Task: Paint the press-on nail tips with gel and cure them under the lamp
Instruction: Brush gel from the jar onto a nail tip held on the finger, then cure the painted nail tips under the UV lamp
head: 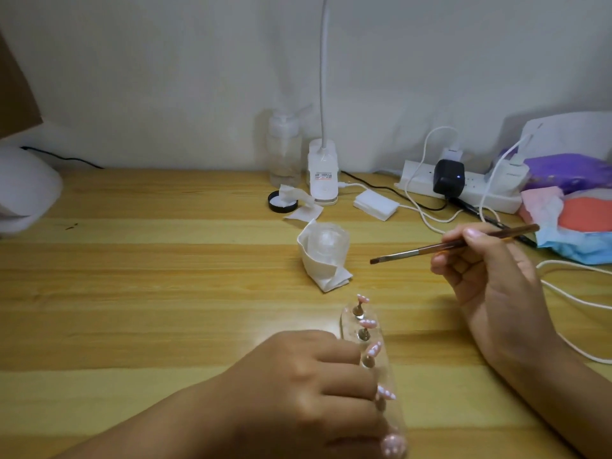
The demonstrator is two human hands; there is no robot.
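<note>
- Pinching a thin brown wooden-handled flat brush (453, 245) between thumb and curled fingers, the right hand (490, 270) hovers above the striped wooden surface (165, 293).
- The brush's long axis runs left to right. Its bristles point left and slightly down, towards a small clear cup wrapped in white tissue (326, 246).
- The left hand (308, 389) curls its fingers onto a clear acrylic holder strip (347, 321), gripping its near half. The thumb is hidden.
- That strip lies on the surface just in front of the person. Its long axis runs away from the camera, and its far end points at the wrapped cup.
- Five pink press-on nail tips with white dots (368, 323) stand on small metal pegs along it, leaning right.
- Risk: the left fingers sit right beside the nearer tips, so a small slip would likely smear wet gel.
- Risk: a loaded brush crossing the gap could drip on the wood.
- Risk: the white cable (576, 301) near the right forearm might snag and jolt the stroke.
</note>
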